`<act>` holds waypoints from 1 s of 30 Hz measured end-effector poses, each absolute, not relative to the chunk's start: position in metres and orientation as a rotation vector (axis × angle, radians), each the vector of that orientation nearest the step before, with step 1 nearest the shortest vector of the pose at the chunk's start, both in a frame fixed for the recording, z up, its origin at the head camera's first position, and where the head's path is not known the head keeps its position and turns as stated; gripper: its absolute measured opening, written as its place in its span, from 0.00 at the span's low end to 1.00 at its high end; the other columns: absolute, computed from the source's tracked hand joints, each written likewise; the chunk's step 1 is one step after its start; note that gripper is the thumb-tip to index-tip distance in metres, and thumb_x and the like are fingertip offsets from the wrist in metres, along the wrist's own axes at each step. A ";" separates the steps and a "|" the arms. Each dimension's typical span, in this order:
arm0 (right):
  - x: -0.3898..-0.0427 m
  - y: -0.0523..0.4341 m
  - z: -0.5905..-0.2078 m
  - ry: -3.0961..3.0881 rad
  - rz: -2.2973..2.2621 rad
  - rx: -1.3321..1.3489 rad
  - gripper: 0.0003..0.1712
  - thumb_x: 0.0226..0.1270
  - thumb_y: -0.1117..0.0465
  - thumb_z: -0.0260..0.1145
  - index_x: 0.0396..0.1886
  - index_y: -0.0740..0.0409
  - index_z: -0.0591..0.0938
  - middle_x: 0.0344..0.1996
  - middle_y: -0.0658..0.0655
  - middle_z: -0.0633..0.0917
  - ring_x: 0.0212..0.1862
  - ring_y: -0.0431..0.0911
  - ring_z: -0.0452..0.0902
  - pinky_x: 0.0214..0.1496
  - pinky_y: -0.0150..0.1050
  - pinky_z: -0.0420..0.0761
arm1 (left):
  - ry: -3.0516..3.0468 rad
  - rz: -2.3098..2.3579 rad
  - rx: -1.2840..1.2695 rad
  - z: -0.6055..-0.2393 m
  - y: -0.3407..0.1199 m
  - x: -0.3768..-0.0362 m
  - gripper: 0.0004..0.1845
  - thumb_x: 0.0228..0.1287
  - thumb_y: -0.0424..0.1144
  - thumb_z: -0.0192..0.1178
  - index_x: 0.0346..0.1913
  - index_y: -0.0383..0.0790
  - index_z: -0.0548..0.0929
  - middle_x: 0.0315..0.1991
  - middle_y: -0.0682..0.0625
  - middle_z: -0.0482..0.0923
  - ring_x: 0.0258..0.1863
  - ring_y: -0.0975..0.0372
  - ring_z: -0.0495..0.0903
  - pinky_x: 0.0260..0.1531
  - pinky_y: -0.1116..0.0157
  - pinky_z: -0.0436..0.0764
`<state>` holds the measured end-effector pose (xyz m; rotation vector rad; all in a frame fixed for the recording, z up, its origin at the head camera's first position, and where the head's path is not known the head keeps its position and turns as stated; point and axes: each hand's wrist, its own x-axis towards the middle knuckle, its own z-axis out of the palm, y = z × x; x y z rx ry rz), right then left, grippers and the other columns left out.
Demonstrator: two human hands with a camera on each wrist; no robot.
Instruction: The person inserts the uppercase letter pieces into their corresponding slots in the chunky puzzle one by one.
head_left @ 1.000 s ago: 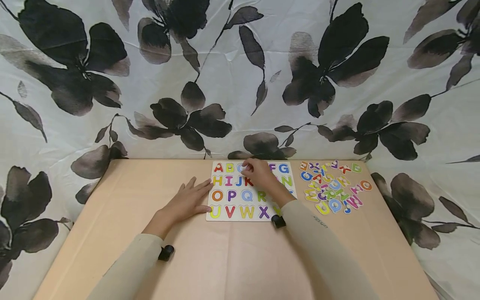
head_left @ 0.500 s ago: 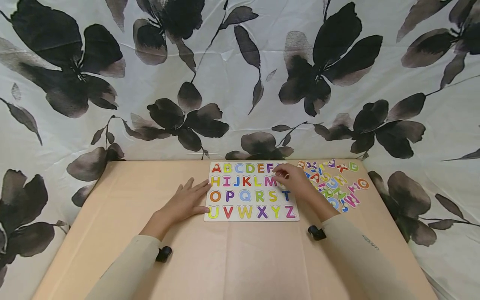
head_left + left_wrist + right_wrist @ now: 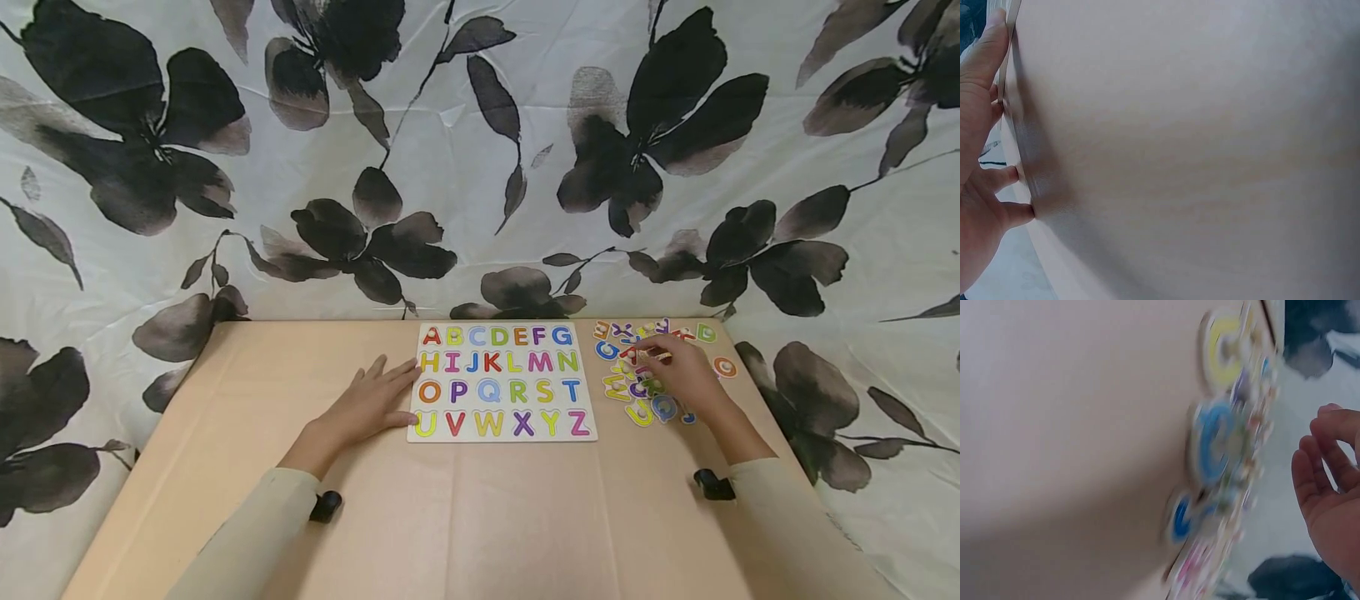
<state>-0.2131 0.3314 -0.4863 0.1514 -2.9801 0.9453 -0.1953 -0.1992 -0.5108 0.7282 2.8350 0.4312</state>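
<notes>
A white alphabet board (image 3: 471,427) printed with rows of coloured letters lies near the far edge of the table. My left hand (image 3: 372,398) rests at its left edge, fingers spread and thumb by the lower corner; the left wrist view shows the fingertips (image 3: 1020,214) along an edge. To the right of the board is a loose pile of coloured letter pieces (image 3: 639,413). Over that pile hovers my right hand (image 3: 686,375), its fingers loosely bent. In the right wrist view the thumb and fingers (image 3: 1335,434) come near each other, and no piece shows between them.
The tan table (image 3: 450,525) ends at a back edge against a white cloth (image 3: 510,183) with dark flowers. An orange O piece (image 3: 725,367) and a green D piece (image 3: 706,332) lie at the pile's right side.
My right hand has moved right, from the top row of the board to over the letter pile, uncovering the letters beneath it. The left hand has stayed at the board's edge.
</notes>
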 end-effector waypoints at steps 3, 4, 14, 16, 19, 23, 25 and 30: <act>-0.215 0.346 -0.490 -3.008 0.883 0.143 0.15 0.74 0.68 0.65 0.58 0.61 0.84 0.60 0.67 0.82 0.58 0.63 0.79 0.59 0.63 0.81 | 2.835 0.437 0.724 -0.511 -0.200 -0.196 0.49 0.63 0.65 0.66 0.81 0.47 0.63 0.82 0.49 0.57 0.80 0.32 0.48 0.71 0.26 0.53; -0.216 0.349 -0.491 -3.020 0.869 0.150 0.15 0.74 0.68 0.65 0.58 0.62 0.84 0.60 0.68 0.82 0.59 0.64 0.78 0.60 0.64 0.80 | 2.834 0.441 0.719 -0.511 -0.201 -0.196 0.49 0.63 0.65 0.67 0.81 0.47 0.63 0.82 0.49 0.57 0.80 0.32 0.48 0.71 0.26 0.53; -0.232 0.368 -0.503 -3.136 0.675 0.212 0.14 0.73 0.70 0.64 0.55 0.67 0.84 0.55 0.70 0.83 0.57 0.67 0.79 0.59 0.65 0.79 | 2.833 0.436 0.704 -0.513 -0.199 -0.199 0.48 0.63 0.66 0.66 0.81 0.48 0.63 0.83 0.51 0.57 0.80 0.32 0.48 0.71 0.26 0.53; -0.234 0.369 -0.504 -3.147 0.660 0.221 0.13 0.73 0.71 0.64 0.54 0.68 0.84 0.54 0.71 0.84 0.56 0.66 0.80 0.58 0.65 0.79 | 2.837 0.442 0.710 -0.513 -0.198 -0.200 0.48 0.63 0.66 0.66 0.81 0.48 0.63 0.82 0.51 0.57 0.80 0.32 0.48 0.71 0.26 0.53; -0.235 0.370 -0.505 -3.159 0.654 0.218 0.12 0.72 0.72 0.65 0.53 0.68 0.84 0.52 0.70 0.85 0.53 0.64 0.80 0.57 0.63 0.81 | 2.838 0.447 0.711 -0.514 -0.198 -0.200 0.48 0.64 0.66 0.66 0.81 0.48 0.63 0.82 0.50 0.58 0.80 0.32 0.48 0.71 0.26 0.53; -0.232 0.367 -0.505 -3.158 0.655 0.200 0.11 0.72 0.72 0.65 0.51 0.67 0.85 0.49 0.69 0.85 0.49 0.61 0.80 0.54 0.61 0.81 | 2.833 0.451 0.707 -0.514 -0.200 -0.200 0.48 0.63 0.66 0.65 0.81 0.48 0.63 0.82 0.50 0.57 0.80 0.33 0.47 0.71 0.26 0.52; -0.228 0.366 -0.505 -3.156 0.647 0.184 0.10 0.72 0.72 0.65 0.49 0.67 0.85 0.48 0.69 0.85 0.47 0.59 0.80 0.52 0.60 0.82 | 2.828 0.457 0.713 -0.514 -0.201 -0.198 0.49 0.63 0.66 0.66 0.81 0.48 0.63 0.82 0.51 0.57 0.81 0.33 0.47 0.72 0.26 0.52; -0.216 0.363 -0.503 -3.168 0.631 0.130 0.09 0.74 0.71 0.64 0.49 0.67 0.85 0.47 0.68 0.85 0.46 0.58 0.79 0.52 0.59 0.82 | 2.818 0.456 0.738 -0.514 -0.205 -0.195 0.49 0.63 0.66 0.65 0.81 0.49 0.63 0.83 0.51 0.57 0.81 0.33 0.47 0.71 0.26 0.52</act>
